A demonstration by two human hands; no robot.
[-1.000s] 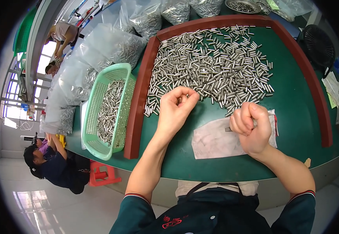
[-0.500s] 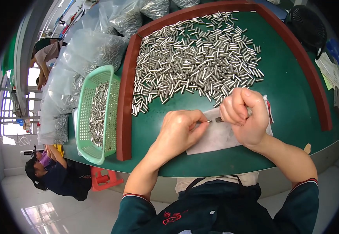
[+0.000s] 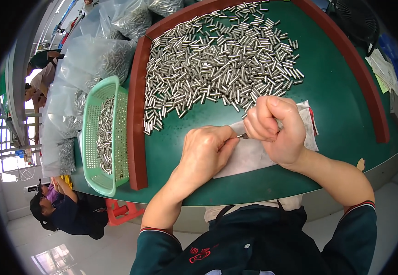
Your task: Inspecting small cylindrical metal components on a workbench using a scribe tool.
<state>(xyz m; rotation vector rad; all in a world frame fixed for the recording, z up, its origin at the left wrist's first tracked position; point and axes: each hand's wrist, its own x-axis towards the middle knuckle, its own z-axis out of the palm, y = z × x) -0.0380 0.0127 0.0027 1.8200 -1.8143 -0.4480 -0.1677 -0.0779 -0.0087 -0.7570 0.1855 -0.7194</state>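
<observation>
A small silver metal pin shows between my two hands, above the green tabletop. My left hand pinches it between thumb and forefinger, back of the hand upward. My right hand is curled into a fist right beside the pin, its fingers closed round something mostly hidden in the palm. Beneath both hands lies a pale cloth, partly covered by them. Beyond them spreads a large heap of short silver metal pins.
Dark red rails border the heap. To the left stand a green plastic basket of pins and several clear bags of them. A black fan and papers sit far right. Two people are at lower left, beside a red stool.
My hands have come closer together, so the pin in my left hand now meets my right fist. The dark tip that stuck out of my right hand is no longer distinct. The view has shifted slightly.
</observation>
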